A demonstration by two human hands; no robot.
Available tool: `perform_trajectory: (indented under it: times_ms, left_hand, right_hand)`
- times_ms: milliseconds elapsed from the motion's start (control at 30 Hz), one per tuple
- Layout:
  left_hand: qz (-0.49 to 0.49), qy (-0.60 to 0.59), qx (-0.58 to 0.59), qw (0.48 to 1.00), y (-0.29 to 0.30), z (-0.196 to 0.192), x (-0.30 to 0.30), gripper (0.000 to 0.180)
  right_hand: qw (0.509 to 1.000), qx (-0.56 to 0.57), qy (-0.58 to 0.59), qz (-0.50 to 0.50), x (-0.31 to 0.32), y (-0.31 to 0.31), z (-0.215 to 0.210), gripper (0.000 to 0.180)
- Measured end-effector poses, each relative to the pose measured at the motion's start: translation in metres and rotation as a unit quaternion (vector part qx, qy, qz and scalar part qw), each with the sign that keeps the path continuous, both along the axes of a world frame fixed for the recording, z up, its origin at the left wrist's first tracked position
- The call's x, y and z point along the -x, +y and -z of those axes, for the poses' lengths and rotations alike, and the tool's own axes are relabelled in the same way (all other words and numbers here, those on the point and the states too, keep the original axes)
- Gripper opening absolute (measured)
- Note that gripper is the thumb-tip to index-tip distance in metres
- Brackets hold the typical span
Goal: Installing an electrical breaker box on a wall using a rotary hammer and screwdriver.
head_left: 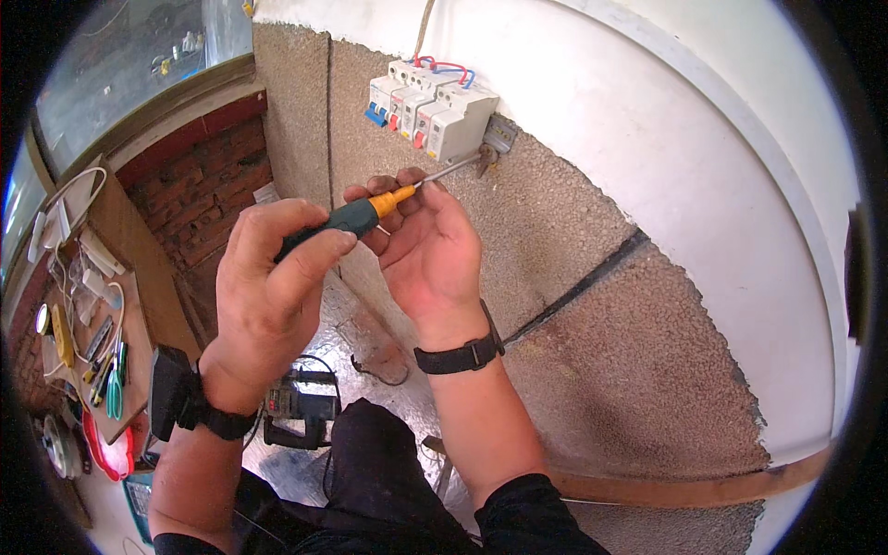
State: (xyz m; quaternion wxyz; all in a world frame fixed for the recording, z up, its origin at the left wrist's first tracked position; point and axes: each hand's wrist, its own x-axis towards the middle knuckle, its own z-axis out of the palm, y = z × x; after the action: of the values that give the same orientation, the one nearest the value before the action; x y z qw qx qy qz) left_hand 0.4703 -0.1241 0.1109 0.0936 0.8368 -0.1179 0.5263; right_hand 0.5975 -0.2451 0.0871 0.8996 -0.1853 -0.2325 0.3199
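My left hand (273, 287) is closed round the dark green handle of a screwdriver (351, 219) with a yellow-orange collar. My right hand (430, 250), palm turned up, steadies its metal shaft between thumb and fingers. The shaft slants up to the right. Its tip reaches a small brownish fixing (487, 161) on the pebbled wall, just below the end of a metal mounting rail (502, 135). Whether the tip sits in a screw head is too small to tell. Above my hands, a row of white circuit breakers (430, 109) with blue and red switches hangs on that rail, wired with red and blue leads.
At left, a wooden board (129, 370) carries pliers, a yellow knife and cables. A red basin (113, 453) stands below it. A power drill (301, 404) with its cord lies on the shiny floor beside my leg. A wooden strip (684, 488) runs along the lower right.
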Motion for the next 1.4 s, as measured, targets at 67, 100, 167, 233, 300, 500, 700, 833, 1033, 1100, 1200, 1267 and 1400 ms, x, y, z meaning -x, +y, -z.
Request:
perform_trajectory:
  times_ms: [67, 100, 167, 233, 300, 500, 700, 833, 1033, 1100, 1200, 1267, 1400]
  left_hand:
    - [0.015, 0.021, 0.072, 0.997, -0.009, -0.001, 0.001, 0.040]
    - [0.030, 0.040, 0.145, 0.988, -0.013, -0.002, 0.002, 0.040]
    - [0.028, 0.044, 0.147, 0.988, -0.013, -0.004, 0.004, 0.037]
    - [0.025, 0.048, 0.150, 0.987, -0.013, -0.002, 0.006, 0.034]
    - [0.040, 0.106, 0.213, 0.970, -0.014, 0.001, 0.009, 0.026]
    - [0.121, 0.285, 0.610, 0.729, -0.024, -0.012, 0.018, 0.031]
    - [0.035, 0.145, 0.269, 0.951, -0.015, 0.011, 0.018, 0.035]
    - [0.150, 0.336, 0.665, 0.650, -0.028, -0.028, 0.027, 0.035]
    - [0.136, 0.251, 0.590, 0.755, -0.038, -0.003, 0.029, 0.036]
    - [0.095, 0.200, 0.470, 0.854, -0.034, 0.014, 0.024, 0.036]
    - [0.055, 0.180, 0.383, 0.904, -0.034, 0.012, 0.026, 0.032]
    - [0.145, 0.311, 0.623, 0.703, -0.036, -0.012, 0.033, 0.031]
    - [0.196, 0.360, 0.704, 0.580, -0.023, -0.007, 0.036, 0.040]
  right_hand:
    - [1.000, 0.006, -0.008, 0.000, -0.002, -0.001, 0.003, 0.026]
    - [1.000, 0.006, -0.008, 0.000, -0.002, -0.002, 0.004, 0.026]
    - [1.000, 0.024, -0.016, 0.012, -0.002, -0.004, 0.005, 0.026]
    - [0.998, 0.045, -0.027, 0.019, 0.001, -0.003, 0.009, 0.029]
    - [0.997, 0.065, -0.039, 0.027, 0.004, -0.004, 0.012, 0.032]
    - [0.992, 0.078, -0.087, 0.043, 0.010, -0.006, 0.019, 0.028]
    - [0.991, 0.094, -0.077, 0.059, 0.002, -0.008, 0.026, 0.025]
    - [0.990, 0.108, -0.072, 0.060, 0.006, -0.010, 0.019, 0.027]
    - [0.991, 0.109, -0.071, 0.046, 0.019, -0.012, 0.010, 0.025]
    - [0.987, 0.125, -0.080, 0.062, 0.012, -0.014, 0.016, 0.024]
    - [0.970, 0.196, -0.097, 0.107, 0.006, -0.014, 0.018, 0.024]
    - [0.971, 0.198, -0.074, 0.108, 0.006, -0.012, 0.018, 0.024]
    - [0.989, 0.129, -0.052, 0.048, 0.033, -0.012, -0.003, 0.027]
